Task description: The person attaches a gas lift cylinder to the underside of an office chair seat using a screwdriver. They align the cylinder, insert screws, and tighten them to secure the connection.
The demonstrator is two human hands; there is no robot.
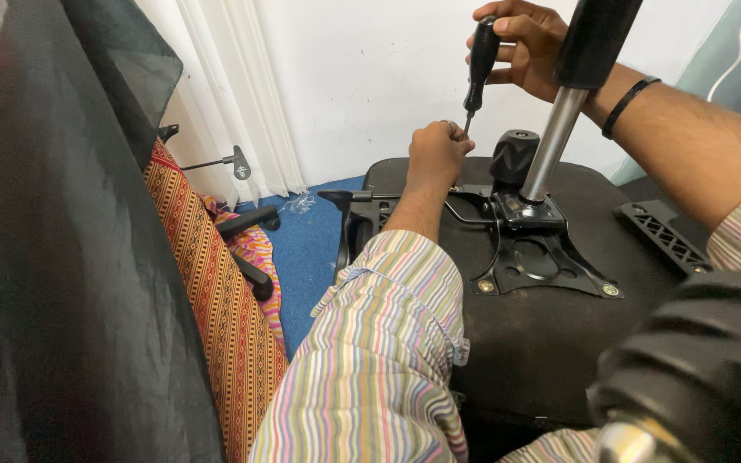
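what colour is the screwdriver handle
Black; the screwdriver handle shows best in the head view, gripped by the right hand.

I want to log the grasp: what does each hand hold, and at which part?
The right hand holds a screwdriver by its black handle. The left hand pinches something at the tip; what it is cannot be told.

A white wall [388,77] meets white curtains [233,94]; blue carpet [306,249] lies below, beside striped orange cloth [216,300].

A black-handled screwdriver [479,62], a black seat underside [551,343], multicolour-striped sleeves [379,360], blue carpet [310,249] and orange patterned cloth [216,300].
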